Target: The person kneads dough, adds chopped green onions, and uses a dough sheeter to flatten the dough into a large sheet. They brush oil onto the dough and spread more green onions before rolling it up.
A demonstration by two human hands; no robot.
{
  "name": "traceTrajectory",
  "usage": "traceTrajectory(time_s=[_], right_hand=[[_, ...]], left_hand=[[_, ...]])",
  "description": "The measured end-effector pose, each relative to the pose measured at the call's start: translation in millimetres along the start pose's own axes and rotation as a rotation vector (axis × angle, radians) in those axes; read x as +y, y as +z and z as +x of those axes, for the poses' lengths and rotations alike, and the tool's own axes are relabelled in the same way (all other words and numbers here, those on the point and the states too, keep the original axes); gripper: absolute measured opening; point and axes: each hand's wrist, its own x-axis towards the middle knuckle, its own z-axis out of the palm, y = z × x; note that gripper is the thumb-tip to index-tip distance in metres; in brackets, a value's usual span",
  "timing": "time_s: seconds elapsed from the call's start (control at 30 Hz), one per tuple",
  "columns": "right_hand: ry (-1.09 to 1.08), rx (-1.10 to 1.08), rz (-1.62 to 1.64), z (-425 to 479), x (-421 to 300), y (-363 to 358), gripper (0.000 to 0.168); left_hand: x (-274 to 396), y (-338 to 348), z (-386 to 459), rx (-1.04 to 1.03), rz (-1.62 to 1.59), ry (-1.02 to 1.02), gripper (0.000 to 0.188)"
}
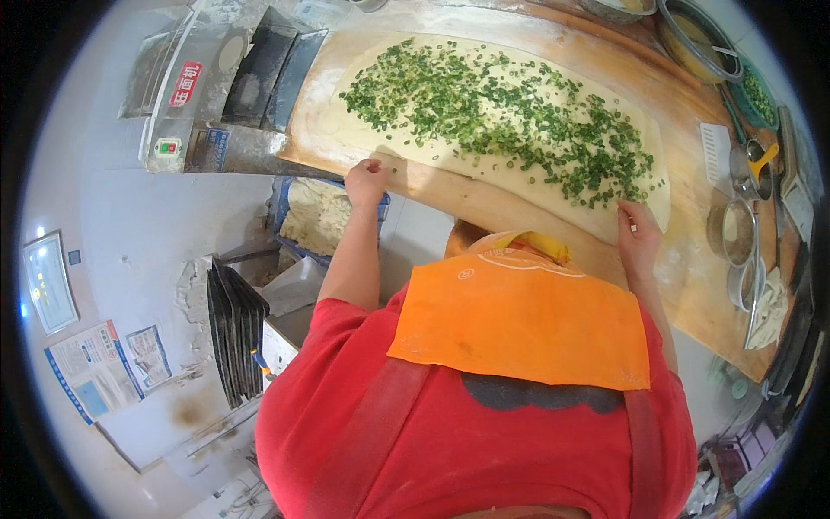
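A long, thin sheet of pale dough (421, 146) lies across the floured wooden board (447, 194). Chopped green onion (467, 104) is scattered thickly over most of it, leaving a plain margin along the near side. My left hand (366, 185) is at the near left edge of the sheet with its fingers curled together; whether dough is between them is hard to see. At the near right edge, my right hand (639, 237) pinches the dough between thumb and curled fingers. The sheet's near border runs between the two hands.
Left of the board stands a dough-pressing machine (253, 84). Below it, a blue crate (282, 217) holds a mass of dough (314, 214). Bowls (697, 39), a white slotted scraper (715, 156), a yellow-handled scoop (765, 162) and a metal cup (739, 230) line the right side. A rolling pin (622, 45) lies behind.
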Motion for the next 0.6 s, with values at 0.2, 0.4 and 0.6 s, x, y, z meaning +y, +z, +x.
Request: traceTrajectory(time_s=[0.2, 0.4, 0.6], right_hand=[[0.040, 0.030, 0.041, 0, 2, 1, 0.011], [-0.190, 0.273, -0.156, 30, 21, -10, 0.011], [0.227, 0.249, -0.280, 73, 82, -34, 0.012]], left_hand=[[11, 28, 2, 0.057, 0.237, 0.190, 0.017], [123, 38, -18, -0.060, -0.070, 0.464, 0.014], [241, 70, -62, 0.074, -0.185, 1.017, 0.006]])
